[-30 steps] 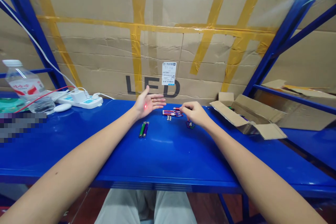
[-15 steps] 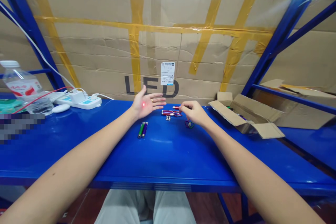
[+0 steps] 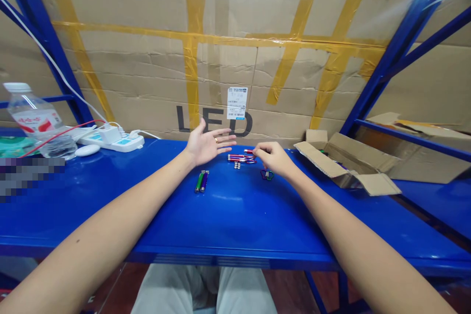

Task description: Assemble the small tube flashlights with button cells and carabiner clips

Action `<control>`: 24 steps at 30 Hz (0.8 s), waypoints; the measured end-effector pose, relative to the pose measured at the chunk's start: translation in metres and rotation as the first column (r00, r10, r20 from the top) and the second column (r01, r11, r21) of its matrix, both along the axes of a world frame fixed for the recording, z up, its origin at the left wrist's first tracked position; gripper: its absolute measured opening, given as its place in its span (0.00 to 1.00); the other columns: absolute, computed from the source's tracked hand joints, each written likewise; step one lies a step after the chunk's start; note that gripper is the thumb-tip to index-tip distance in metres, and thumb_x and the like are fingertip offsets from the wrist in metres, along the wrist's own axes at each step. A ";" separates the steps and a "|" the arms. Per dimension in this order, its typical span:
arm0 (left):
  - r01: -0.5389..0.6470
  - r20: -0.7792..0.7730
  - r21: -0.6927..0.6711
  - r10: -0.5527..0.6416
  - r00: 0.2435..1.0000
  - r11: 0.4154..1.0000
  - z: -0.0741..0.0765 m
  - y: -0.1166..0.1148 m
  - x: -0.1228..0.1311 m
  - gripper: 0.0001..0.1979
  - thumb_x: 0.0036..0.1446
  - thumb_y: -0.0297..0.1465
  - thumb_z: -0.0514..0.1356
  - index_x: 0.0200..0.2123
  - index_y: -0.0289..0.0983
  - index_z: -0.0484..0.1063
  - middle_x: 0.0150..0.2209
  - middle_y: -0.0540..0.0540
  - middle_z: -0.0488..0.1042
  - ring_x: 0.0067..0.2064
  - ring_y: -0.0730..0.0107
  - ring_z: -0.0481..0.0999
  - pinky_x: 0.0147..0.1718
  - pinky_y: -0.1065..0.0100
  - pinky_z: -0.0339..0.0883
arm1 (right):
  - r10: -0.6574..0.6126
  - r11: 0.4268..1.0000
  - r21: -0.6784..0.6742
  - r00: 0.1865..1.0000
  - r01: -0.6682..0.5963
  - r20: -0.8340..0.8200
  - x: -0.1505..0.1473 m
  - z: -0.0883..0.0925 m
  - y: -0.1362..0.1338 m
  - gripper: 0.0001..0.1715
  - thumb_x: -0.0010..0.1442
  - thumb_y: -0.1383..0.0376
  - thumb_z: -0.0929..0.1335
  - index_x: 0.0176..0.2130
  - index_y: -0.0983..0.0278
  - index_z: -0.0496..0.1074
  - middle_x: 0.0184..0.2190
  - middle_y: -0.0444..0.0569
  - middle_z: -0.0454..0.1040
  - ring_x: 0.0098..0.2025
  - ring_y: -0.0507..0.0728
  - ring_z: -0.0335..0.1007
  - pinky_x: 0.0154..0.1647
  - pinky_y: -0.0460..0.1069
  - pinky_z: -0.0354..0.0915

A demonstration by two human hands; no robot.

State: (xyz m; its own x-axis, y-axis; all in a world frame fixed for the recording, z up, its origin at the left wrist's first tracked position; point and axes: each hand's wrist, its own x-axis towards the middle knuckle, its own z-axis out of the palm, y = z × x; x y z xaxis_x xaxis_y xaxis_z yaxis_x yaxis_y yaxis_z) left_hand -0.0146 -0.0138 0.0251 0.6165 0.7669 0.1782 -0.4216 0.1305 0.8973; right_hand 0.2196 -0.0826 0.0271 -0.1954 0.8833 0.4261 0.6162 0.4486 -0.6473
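My left hand (image 3: 206, 146) is held above the blue table with its palm toward the right and fingers spread, holding nothing. Between the fingertips of my right hand (image 3: 270, 156) is a small red tube (image 3: 248, 151), its end pointing left toward my left palm. Red tubes (image 3: 239, 158) lie just below it, beside small silver button cells (image 3: 237, 165). A green tube (image 3: 199, 182) and a purple tube (image 3: 204, 182) stand side by side nearer the table's front. Under my right wrist lie coloured carabiner clips (image 3: 267, 174).
An open cardboard box (image 3: 346, 157) sits at the right. At the left are a plastic bottle (image 3: 37, 122), a white power strip (image 3: 125, 142) and a white oval object (image 3: 87, 150). A large cardboard sheet (image 3: 147, 73) stands behind the blue table (image 3: 228, 225).
The red light spot on my left palm is no longer visible. The view has shifted slightly; both hands keep nearly the same pose.
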 end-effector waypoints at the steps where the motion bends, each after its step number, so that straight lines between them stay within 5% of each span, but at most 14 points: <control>1: 0.000 0.005 -0.003 0.000 1.000 1.000 0.000 0.000 0.000 0.43 0.57 0.61 0.41 0.55 0.31 0.68 0.54 0.30 0.73 0.60 0.44 0.68 0.55 0.49 0.62 | -0.001 1.000 0.002 1.000 0.001 -0.001 0.000 0.000 0.000 0.17 0.55 0.58 0.62 0.19 0.63 0.61 0.14 0.41 0.58 0.22 0.51 0.54 0.26 0.48 0.50; 11: 0.047 0.038 -0.045 -0.045 0.998 0.998 -0.002 0.002 -0.001 0.45 0.56 0.62 0.40 0.52 0.29 0.71 0.56 0.30 0.72 0.61 0.43 0.67 0.57 0.50 0.61 | 0.018 1.000 0.017 1.000 -0.018 0.000 0.000 -0.001 -0.001 0.18 0.56 0.60 0.62 0.18 0.63 0.61 0.14 0.41 0.58 0.22 0.50 0.53 0.26 0.48 0.49; 18: 0.014 -0.073 0.009 -0.013 0.997 1.000 -0.001 -0.002 0.003 0.40 0.57 0.60 0.43 0.48 0.31 0.73 0.53 0.31 0.74 0.57 0.44 0.72 0.53 0.50 0.65 | -0.042 0.997 0.064 0.997 0.039 0.059 0.001 -0.006 0.005 0.20 0.60 0.57 0.62 0.21 0.64 0.65 0.18 0.42 0.64 0.25 0.52 0.57 0.28 0.48 0.51; 21: -0.128 -0.185 0.077 0.140 0.973 0.989 -0.006 0.002 0.007 0.29 0.60 0.52 0.52 0.42 0.32 0.75 0.48 0.33 0.77 0.49 0.50 0.77 0.48 0.54 0.69 | -0.086 0.993 0.090 0.990 0.076 0.110 0.009 -0.014 0.015 0.19 0.62 0.57 0.62 0.28 0.65 0.72 0.25 0.46 0.73 0.29 0.54 0.64 0.31 0.48 0.54; 24: -0.314 -0.326 0.245 0.383 0.864 0.917 -0.013 0.012 0.007 0.12 0.59 0.37 0.60 0.36 0.34 0.76 0.39 0.38 0.79 0.39 0.60 0.78 0.40 0.60 0.70 | -0.147 0.989 0.056 0.977 0.140 0.157 0.024 -0.023 0.030 0.16 0.63 0.60 0.63 0.36 0.65 0.77 0.35 0.51 0.79 0.36 0.56 0.70 0.37 0.48 0.59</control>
